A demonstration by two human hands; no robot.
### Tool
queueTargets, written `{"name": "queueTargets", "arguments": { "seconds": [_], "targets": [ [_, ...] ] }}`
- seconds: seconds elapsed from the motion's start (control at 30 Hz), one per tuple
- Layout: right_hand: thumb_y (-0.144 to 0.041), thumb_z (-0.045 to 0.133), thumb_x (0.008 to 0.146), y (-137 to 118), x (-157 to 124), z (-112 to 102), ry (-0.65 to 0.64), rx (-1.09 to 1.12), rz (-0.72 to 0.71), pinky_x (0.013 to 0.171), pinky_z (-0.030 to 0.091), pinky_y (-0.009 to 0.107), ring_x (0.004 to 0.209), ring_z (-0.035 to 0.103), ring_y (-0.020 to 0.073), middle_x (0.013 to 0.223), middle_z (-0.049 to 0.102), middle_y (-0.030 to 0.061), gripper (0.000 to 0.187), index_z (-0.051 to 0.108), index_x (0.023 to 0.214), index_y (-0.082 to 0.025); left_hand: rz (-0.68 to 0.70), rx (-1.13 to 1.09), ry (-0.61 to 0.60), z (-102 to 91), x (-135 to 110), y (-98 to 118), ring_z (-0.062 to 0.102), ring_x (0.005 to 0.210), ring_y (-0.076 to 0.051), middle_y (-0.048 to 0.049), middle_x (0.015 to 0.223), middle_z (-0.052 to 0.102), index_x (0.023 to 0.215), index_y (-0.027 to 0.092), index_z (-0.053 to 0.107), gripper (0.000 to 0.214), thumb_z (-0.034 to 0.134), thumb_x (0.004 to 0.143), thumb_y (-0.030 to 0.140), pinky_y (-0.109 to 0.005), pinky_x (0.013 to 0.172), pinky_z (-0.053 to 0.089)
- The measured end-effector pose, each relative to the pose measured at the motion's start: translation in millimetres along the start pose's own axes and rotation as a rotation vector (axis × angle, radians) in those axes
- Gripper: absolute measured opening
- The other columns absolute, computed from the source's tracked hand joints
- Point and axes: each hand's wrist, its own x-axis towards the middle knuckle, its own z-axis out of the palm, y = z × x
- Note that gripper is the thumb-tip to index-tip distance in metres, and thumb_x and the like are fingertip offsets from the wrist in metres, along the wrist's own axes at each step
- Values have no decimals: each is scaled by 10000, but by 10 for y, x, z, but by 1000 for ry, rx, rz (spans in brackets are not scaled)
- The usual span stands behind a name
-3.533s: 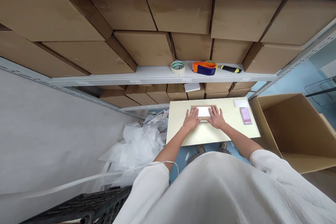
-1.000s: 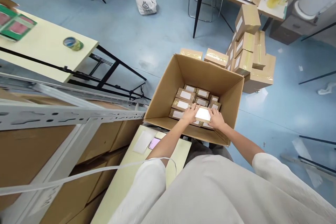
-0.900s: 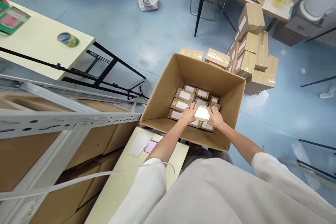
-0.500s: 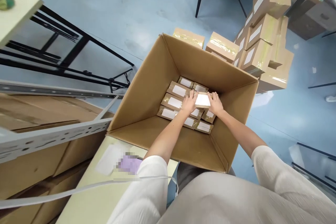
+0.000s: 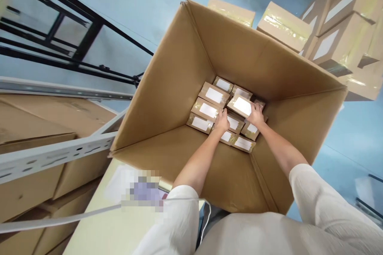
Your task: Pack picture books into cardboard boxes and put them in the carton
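Observation:
Both my arms reach down into a large open cardboard carton [image 5: 167, 83]. On its bottom lie several small cardboard boxes [image 5: 206, 109] in rows, each with a white label and shiny tape. My right hand [image 5: 256, 114] grips the right end of one small box [image 5: 239, 104], which sits tilted a little above its neighbours. Just below that box's left end is my left hand [image 5: 222, 121], fingers stretched forward over the boxes and holding nothing that I can see. The boxes beneath my hands are partly hidden.
Taped cardboard boxes [image 5: 284, 26] stand beyond the carton, with a taller stack [image 5: 344, 44] at the right. A metal shelf rail [image 5: 60, 149] with large cartons runs along the left. A pale yellow table [image 5: 104, 215] lies at lower left, near a black metal frame [image 5: 86, 40].
The small box has gone lower among the others. My left hand has come off its left end and moved toward me; my right hand stays at its right end. The view has moved closer.

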Motion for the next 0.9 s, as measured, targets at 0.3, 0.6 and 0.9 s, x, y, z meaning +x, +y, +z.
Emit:
{"name": "queueTargets", "arguments": {
  "seconds": [0.3, 0.6, 0.9],
  "targets": [
    [-252, 818, 780, -404, 206, 386, -19, 30, -16, 1113, 542, 519, 1602, 151, 397, 1701, 243, 212, 866, 414, 1545, -231, -41, -6, -72, 206, 5, -264, 428, 1601, -381, -155, 1850, 143, 1711, 214, 330, 798, 631, 972, 200, -484, 1308, 403],
    [-268, 805, 759, -51, 241, 789, -68, 140, -15, 1308, 298, 561, 1568, 250, 422, 1623, 281, 217, 932, 406, 1597, -181, -42, 36, -127, 239, 52, -367, 424, 1601, -385, -136, 1841, 210, 1659, 229, 425, 712, 621, 975, 232, -509, 1306, 408],
    [-296, 813, 771, 118, 230, 990, -86, 97, -65, 1311, 287, 550, 1606, 219, 409, 1700, 242, 215, 885, 460, 1577, -194, -47, 69, -159, 303, 68, -492, 441, 1583, -386, -148, 1815, 279, 1659, 221, 428, 703, 597, 976, 247, -522, 1281, 428]
  ]
}}
